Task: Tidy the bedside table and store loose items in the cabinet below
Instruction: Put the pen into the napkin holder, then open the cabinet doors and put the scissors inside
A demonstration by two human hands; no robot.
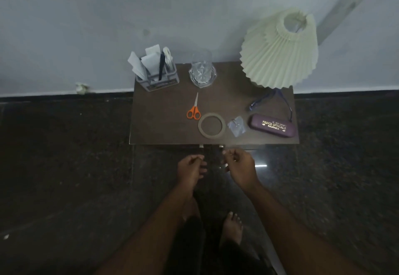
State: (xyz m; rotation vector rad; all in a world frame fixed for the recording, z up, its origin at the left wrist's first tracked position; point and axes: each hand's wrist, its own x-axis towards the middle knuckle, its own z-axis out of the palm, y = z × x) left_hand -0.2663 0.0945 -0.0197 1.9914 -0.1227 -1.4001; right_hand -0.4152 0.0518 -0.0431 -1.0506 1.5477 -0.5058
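At centre frame, the bedside table (164,128) is untidied: orange scissors (193,110), tape ring (212,125), small clear packet (236,126) and purple glasses case (272,125) lie loose on its dark top. Nothing appears stored. Below its front edge, left hand (191,168) and right hand (239,166) hover, fingers loosely curled, holding nothing visible, near two metal handles (211,146); cabinet state cannot be told.
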